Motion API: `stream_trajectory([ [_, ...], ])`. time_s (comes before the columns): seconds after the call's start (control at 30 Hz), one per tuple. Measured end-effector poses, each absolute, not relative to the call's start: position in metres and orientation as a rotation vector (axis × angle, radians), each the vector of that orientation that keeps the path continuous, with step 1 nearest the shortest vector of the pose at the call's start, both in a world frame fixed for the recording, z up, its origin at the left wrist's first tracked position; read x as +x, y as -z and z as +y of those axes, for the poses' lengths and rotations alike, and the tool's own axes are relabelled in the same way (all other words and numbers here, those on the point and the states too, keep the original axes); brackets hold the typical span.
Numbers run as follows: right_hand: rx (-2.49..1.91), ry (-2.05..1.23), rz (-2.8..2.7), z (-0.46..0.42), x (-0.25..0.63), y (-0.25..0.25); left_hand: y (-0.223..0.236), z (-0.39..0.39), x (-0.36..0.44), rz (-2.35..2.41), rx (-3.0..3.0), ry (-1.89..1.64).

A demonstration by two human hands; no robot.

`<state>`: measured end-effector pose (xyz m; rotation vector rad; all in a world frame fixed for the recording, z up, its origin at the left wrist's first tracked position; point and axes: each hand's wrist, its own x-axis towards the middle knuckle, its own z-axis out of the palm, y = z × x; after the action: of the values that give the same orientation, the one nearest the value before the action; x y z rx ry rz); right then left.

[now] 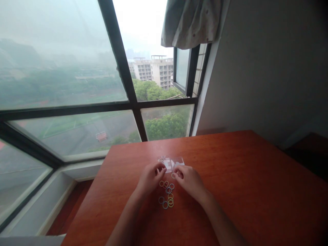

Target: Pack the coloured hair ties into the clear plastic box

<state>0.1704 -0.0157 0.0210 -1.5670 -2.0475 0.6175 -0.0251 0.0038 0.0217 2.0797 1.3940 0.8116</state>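
My right hand [188, 177] pinches a small pale ring [173, 176] between thumb and fingertips, just above the reddish-brown table [225, 177]. My left hand [151, 176] is closed, thumb against fingers; whatever it may hold is too small to make out. Between and beyond both hands lies a clear plastic box [181, 160], partly hidden by my fingers. Small shiny pieces [162, 159] sit at its left, their kind unclear. On the near side of my hands several thin rings [165, 204] in pale yellow, grey and bluish tones lie flat, some overlapping.
The table's far edge meets a dark-framed window [133, 102], with a small pane swung outward at the right. A curtain [192, 24] hangs bunched above it. A grey wall [263, 68] rises on the right. Left of the table is a low white sill [84, 167].
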Motion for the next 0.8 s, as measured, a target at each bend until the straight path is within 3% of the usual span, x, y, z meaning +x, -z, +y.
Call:
stream_trajectory([
  [0.4, -1.492, -0.589, -1.987, -0.016, 0.164, -0.015, -0.024, -0.001, -0.012, 1.265, 2.102, -0.766],
  [0.8, -1.535, -0.628, -2.077, -0.017, 0.167, -0.018, -0.014, 0.01, -0.035, 1.667, 2.074, -0.865],
])
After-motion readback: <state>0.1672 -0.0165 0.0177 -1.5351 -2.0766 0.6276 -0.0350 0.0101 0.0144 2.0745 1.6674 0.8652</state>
